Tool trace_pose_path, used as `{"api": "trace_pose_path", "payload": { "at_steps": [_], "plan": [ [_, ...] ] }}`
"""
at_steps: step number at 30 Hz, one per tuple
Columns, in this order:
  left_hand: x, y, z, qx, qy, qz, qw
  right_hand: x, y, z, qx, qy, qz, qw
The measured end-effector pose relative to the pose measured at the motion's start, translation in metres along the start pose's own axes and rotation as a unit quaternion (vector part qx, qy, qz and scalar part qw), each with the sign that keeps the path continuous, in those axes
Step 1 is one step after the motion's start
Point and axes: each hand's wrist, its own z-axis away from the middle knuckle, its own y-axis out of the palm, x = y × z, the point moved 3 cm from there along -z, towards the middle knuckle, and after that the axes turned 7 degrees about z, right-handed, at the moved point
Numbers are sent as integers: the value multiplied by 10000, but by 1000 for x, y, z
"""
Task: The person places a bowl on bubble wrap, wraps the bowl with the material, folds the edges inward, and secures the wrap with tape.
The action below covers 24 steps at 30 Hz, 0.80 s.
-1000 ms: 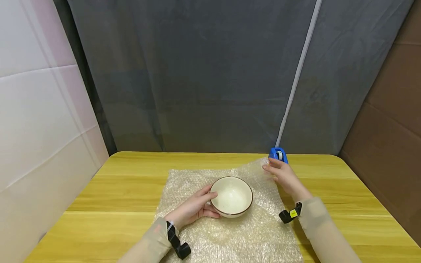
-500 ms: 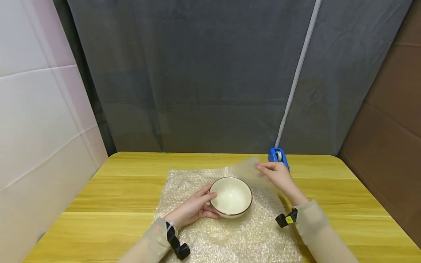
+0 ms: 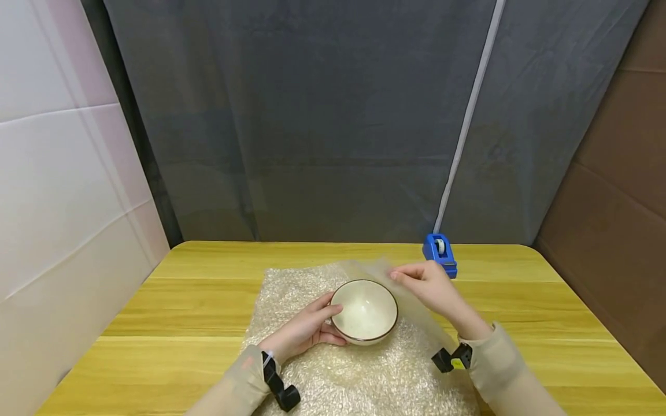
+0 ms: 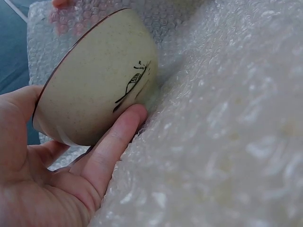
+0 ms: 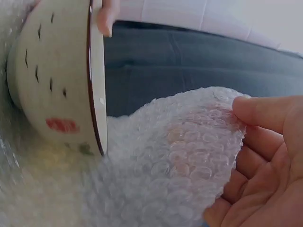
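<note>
A cream bowl (image 3: pixel 365 312) with a brown rim stands on a sheet of bubble wrap (image 3: pixel 354 375). My left hand (image 3: pixel 311 326) grips its left side, thumb over the rim and fingers beneath along the outer wall; the left wrist view shows a small dark drawing on that wall of the bowl (image 4: pixel 102 71). Beyond the bowl to the right, my right hand (image 3: pixel 428 287) pinches the far right corner of the bubble wrap (image 5: pixel 199 137), which is lifted toward the bowl. Red and green marks decorate the bowl's other side in the right wrist view.
Behind my right hand a blue tape dispenser (image 3: pixel 439 254) stands near the far edge of the yellow wooden table (image 3: pixel 171 300). A dark grey curtain (image 3: pixel 322 127) hangs behind the table, with a white panel at left and brown panel at right.
My right hand has drawn the bubble wrap corner leftward and toward the bowl, uncovering more of the tape dispenser. My left hand and the bowl have hardly moved.
</note>
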Motion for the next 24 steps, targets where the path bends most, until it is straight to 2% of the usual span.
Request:
{"api": "trace_pose_path", "payload": {
  "at_steps": [6,11,15,19,22,24],
  "plan": [
    [1,0,0,-14,-27,6,10000,7,25,5,557,-300,322,9975],
    [-1,0,1,35,-22,28,10000,10,50,7,787,-604,1193,9879],
    [-1,0,1,79,-4,49,10000,14,65,10,690,-925,2108,9707],
    [-2,0,1,107,17,65,9999,16,76,13,591,-1288,3002,9433],
    [-2,-1,1,122,31,73,9999,17,81,15,529,-1476,3414,9267],
    [-2,0,1,117,20,68,9999,18,83,15,503,-1501,3521,9225]
  ]
}}
